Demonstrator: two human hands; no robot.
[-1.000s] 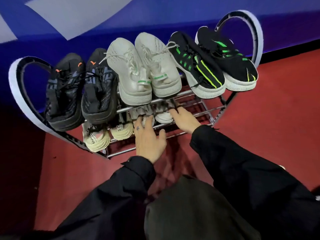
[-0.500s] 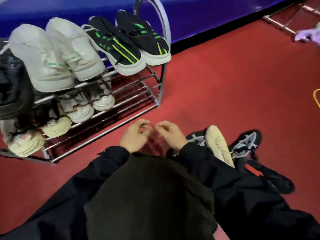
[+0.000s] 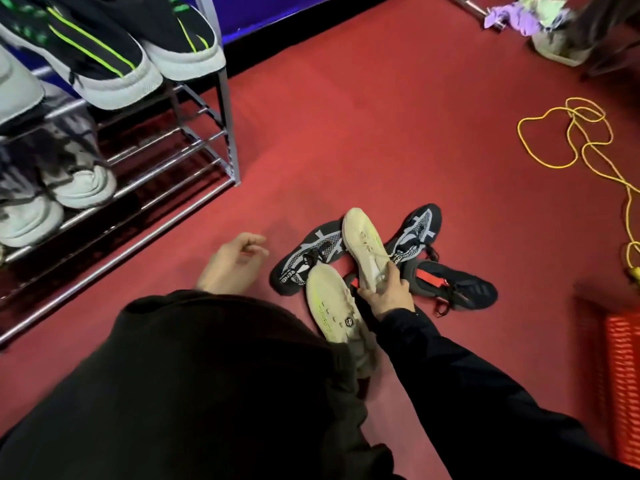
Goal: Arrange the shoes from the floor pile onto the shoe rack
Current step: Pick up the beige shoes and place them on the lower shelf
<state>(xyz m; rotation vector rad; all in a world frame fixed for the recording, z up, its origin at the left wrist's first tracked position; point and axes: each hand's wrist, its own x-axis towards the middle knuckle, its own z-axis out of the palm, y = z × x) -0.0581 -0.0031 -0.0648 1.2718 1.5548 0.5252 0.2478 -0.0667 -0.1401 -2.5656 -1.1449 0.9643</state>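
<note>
A small pile of shoes lies on the red floor to the right of the metal shoe rack (image 3: 227, 133). My right hand (image 3: 386, 294) grips the heel end of a cream shoe (image 3: 365, 245) that rests across the pile. Its cream mate (image 3: 332, 308) lies beside it, closer to me. Under them are two black-and-white patterned shoes (image 3: 306, 259) (image 3: 415, 230) and a black shoe with an orange tab (image 3: 453, 287). My left hand (image 3: 232, 263) hovers over the floor left of the pile, fingers loosely curled, holding nothing. The rack holds black shoes with green stripes (image 3: 93, 57) on top and pale shoes (image 3: 83, 185) below.
A yellow cord (image 3: 568, 133) loops over the floor at the right. A pot with purple flowers (image 3: 550, 26) stands at the far right. An orange slatted object (image 3: 623, 375) sits at the right edge. A blue wall runs behind the rack.
My view swung right from the rack to the floor pile. Both hands left the lower shelf; my right hand has taken hold of a cream shoe.
</note>
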